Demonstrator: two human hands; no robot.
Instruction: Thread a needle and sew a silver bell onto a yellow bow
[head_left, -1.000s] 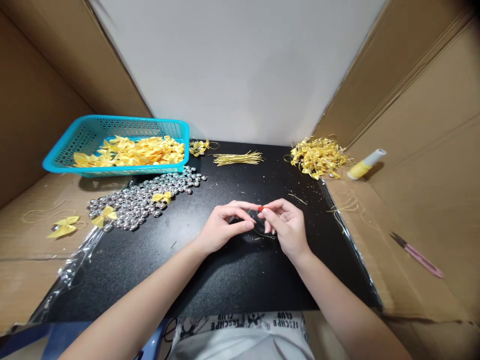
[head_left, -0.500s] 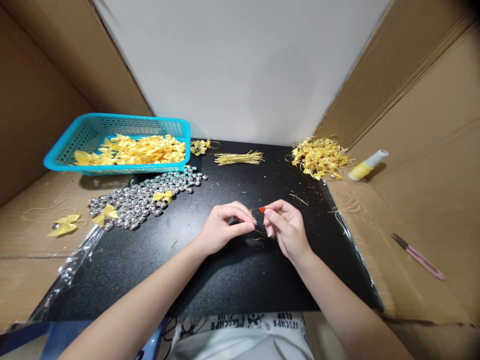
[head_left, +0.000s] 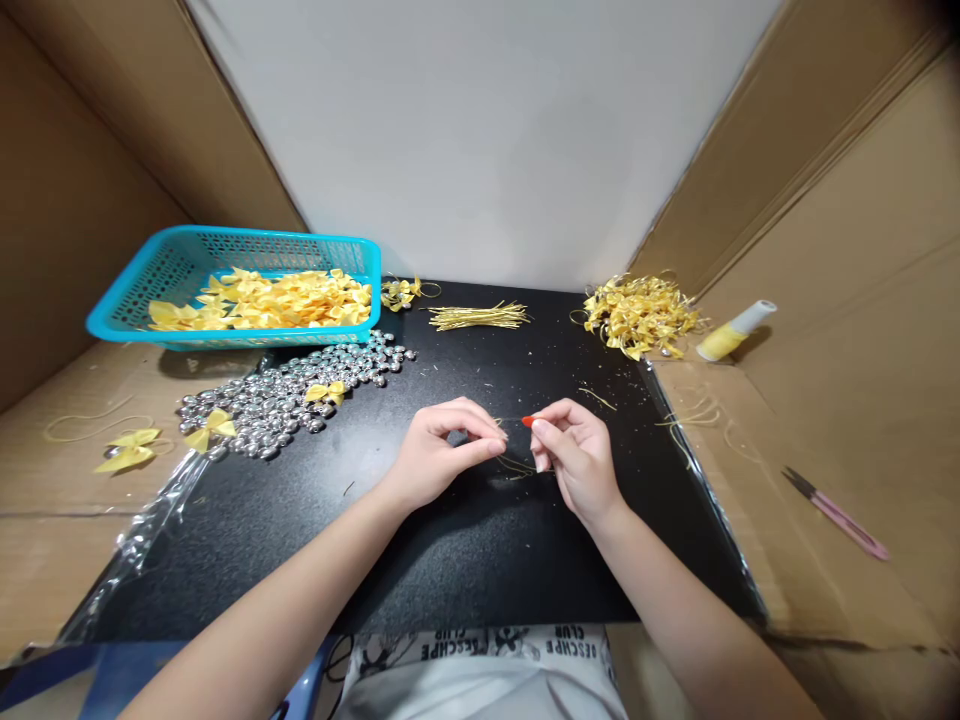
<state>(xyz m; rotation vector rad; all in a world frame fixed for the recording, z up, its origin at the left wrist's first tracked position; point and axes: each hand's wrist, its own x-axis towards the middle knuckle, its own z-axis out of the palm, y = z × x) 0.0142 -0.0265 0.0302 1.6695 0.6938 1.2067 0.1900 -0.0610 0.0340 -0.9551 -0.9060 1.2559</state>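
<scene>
Black mat [head_left: 420, 560] between cardboard walls, centre. Small red-tipped tool [head_left: 527, 421] is pinched in right hand [head_left: 576, 458] fingertips; thin gold cord [head_left: 517, 466] is pinched narrowly by left hand [head_left: 435, 455], trailing on mat between hands. Silver beads [head_left: 285, 400] and blue basket [head_left: 120, 320] lie far left.

I work on a black mat [head_left: 420, 560] flecked with gold bits. My basket [head_left: 187, 262] is turquoise and holds yellow bows [head_left: 262, 298]; the beads [head_left: 289, 395] are shiny silver. The tool [head_left: 527, 421] in my right hand [head_left: 576, 458] has a red tip, and the snips [head_left: 836, 513] have pink handles.
</scene>
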